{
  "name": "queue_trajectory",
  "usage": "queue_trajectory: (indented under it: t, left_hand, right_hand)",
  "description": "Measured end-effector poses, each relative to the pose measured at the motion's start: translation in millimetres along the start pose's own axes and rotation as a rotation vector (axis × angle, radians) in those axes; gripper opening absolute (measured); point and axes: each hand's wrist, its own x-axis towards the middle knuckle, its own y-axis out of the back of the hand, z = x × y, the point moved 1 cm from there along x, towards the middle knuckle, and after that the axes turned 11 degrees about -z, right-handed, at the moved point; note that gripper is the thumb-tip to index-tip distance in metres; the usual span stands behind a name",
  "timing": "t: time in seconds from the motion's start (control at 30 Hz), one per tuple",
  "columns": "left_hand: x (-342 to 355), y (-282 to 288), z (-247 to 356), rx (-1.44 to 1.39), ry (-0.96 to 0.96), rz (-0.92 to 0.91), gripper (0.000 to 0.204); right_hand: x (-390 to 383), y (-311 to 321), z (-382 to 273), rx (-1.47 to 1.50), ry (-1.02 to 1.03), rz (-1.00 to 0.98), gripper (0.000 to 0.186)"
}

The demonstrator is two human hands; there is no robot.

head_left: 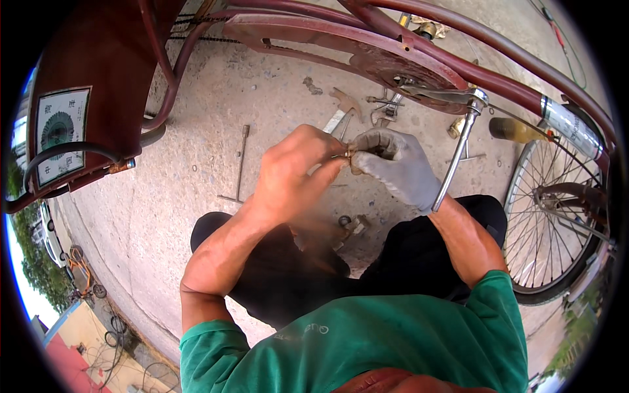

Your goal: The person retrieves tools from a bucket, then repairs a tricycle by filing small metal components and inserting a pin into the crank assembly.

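My bare left hand (295,171) and gloved right hand (393,167) meet at the middle, fingers closed round a small metal part (350,154), perhaps a nut or fitting; its exact shape is partly hidden. A long chrome wrench (453,165) hangs from the bike's crank, its lower end beside my right wrist. The maroon chainring and guard (367,52) are above my hands, with a crank arm (432,93) at its hub. On the concrete behind my hands lie a hammer (337,118) and several metal tools. A T-handle wrench (242,157) lies to the left.
A maroon panel (98,52) and frame stand at upper left, a spoked wheel (550,236) at right, beside an oil bottle (517,130). Small metal parts (354,226) lie between my knees. Cables (114,334) lie at lower left, with a white car (52,236) beyond.
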Motion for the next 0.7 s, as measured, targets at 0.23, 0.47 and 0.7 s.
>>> queue_trajectory:
  t: [0.23,0.47,0.7]
  left_hand:
    - [0.9,1.9,5.5,0.037,-0.056,-0.010,0.018]
    - [0.7,0.5,7.1,-0.028,0.024,-0.013,0.015]
    - [-2.1,-2.0,1.3,-0.122,0.042,-0.025,0.013]
  right_hand:
    - [-1.7,-3.1,1.6,0.036,0.031,0.010,0.024]
    - [-1.3,-0.1,2.9,0.000,0.003,-0.028,0.024]
    - [-0.3,-4.6,-5.3,0.011,-0.027,-0.032,0.023]
